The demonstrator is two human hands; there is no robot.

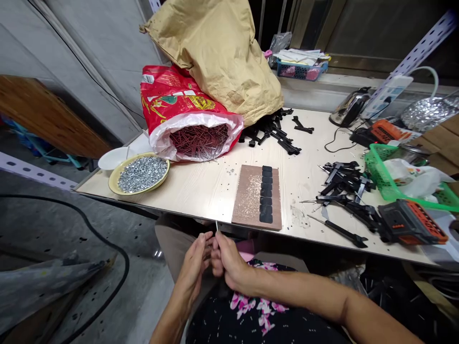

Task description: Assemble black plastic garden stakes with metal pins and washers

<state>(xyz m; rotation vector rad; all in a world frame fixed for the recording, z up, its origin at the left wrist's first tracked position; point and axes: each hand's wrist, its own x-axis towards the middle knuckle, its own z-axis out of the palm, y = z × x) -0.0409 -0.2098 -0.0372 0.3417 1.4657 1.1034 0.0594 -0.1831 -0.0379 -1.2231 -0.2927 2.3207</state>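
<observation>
Just in front of the table's near edge, above my lap, my two hands are close together. My right hand point(229, 262) is closed, with a thin pale rod point(217, 225) sticking up between thumb and fingers; its lower end is hidden. Beside it, my left hand point(193, 267) has its fingers stretched and loosely cupped, and I see nothing held in it. Past my hands lies a brown board point(245, 200) with a row of black plastic pieces point(266, 193) along its right side and pale specks on its surface.
A yellow bowl point(114, 177) of small metal nuts stands at left, near a red sack point(158, 105) of dark red screws. Behind is a big paper sack point(222, 52). Black tool-like parts point(344, 191), a green basket point(383, 179) and an orange-black battery pack point(412, 222) are at right.
</observation>
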